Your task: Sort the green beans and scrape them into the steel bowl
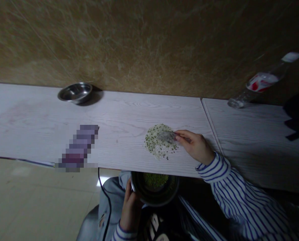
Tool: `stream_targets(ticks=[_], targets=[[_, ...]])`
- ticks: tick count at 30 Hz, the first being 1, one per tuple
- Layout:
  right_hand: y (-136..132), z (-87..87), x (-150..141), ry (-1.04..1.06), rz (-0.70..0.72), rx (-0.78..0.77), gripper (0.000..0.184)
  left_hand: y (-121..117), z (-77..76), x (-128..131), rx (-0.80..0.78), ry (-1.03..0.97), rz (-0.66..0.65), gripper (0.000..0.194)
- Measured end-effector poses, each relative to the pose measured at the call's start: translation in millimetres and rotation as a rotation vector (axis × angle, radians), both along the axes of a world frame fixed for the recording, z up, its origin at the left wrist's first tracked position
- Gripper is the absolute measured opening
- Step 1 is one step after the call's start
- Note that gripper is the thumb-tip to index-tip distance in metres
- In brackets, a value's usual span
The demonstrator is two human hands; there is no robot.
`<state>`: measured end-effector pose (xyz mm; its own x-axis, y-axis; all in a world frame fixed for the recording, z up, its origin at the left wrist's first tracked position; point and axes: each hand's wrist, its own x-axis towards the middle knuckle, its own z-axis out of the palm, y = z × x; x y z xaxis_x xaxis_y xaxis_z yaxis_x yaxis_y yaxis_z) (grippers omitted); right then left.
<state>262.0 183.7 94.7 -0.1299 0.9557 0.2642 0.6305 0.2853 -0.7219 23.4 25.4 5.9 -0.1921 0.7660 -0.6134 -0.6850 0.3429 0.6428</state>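
A flat pile of white rice grains mixed with green beans [157, 145] lies on the pale wood-grain table. Over its right side my right hand [198, 147] pinches the handle of a grey spoon [166, 136], whose outline is blurred against the grains. Below the table's front edge, my left hand [131, 206] grips the left rim of a metal bowl [156, 201] above my lap. Green beans [156, 179] cover part of the bowl's bottom.
Another metal bowl [75, 93] stands near the wall at the left. A pixelated phone-shaped object [79, 145] lies at the front left, with a black cable [108, 201] hanging nearby. At the right stands a clear plastic bottle [262, 82]; a dark object [298, 115] is beyond it.
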Motion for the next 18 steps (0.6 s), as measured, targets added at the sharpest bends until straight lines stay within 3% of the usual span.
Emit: stream_targets(ticks=[7, 18], targets=[[11.7, 0.3, 12.7, -0.057, -0.171, 0.171, 0.024, -2.1, -2.2, -0.1, 0.050, -0.017, -0.019, 0.050], [-13.2, -7.8, 4.6, -0.173, -0.065, 0.240, 0.022, -3.5, -13.5, -5.8, 0.054, -0.070, -0.098, 0.056]])
